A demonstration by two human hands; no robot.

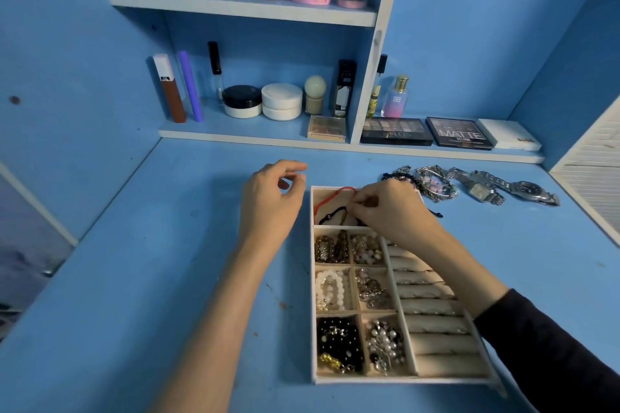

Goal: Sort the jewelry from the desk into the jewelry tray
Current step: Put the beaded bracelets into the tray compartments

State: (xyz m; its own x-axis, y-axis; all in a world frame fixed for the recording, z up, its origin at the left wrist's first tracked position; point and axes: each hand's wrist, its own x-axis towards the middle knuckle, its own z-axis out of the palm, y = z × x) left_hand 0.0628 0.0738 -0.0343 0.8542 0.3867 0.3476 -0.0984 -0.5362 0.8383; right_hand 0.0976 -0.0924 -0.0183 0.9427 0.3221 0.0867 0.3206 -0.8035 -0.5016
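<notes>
A beige jewelry tray [313,345] lies on the blue desk, with beaded bracelets in its small compartments and ring rolls on its right side. My right hand [385,211] reaches into the far compartment and pinches a black cord bracelet [332,216] lying beside a red cord [330,199]. My left hand [271,198] hovers just left of the tray with its fingers loosely curled, holding nothing. On the desk beyond the tray lie a tangle of bracelets [432,183] and two silver watches [479,189].
A low shelf [251,137] along the back wall carries cosmetic jars, tubes and eyeshadow palettes [459,137]. A higher shelf [241,8] holds more bottles. A white slatted panel [593,184] stands at the right edge.
</notes>
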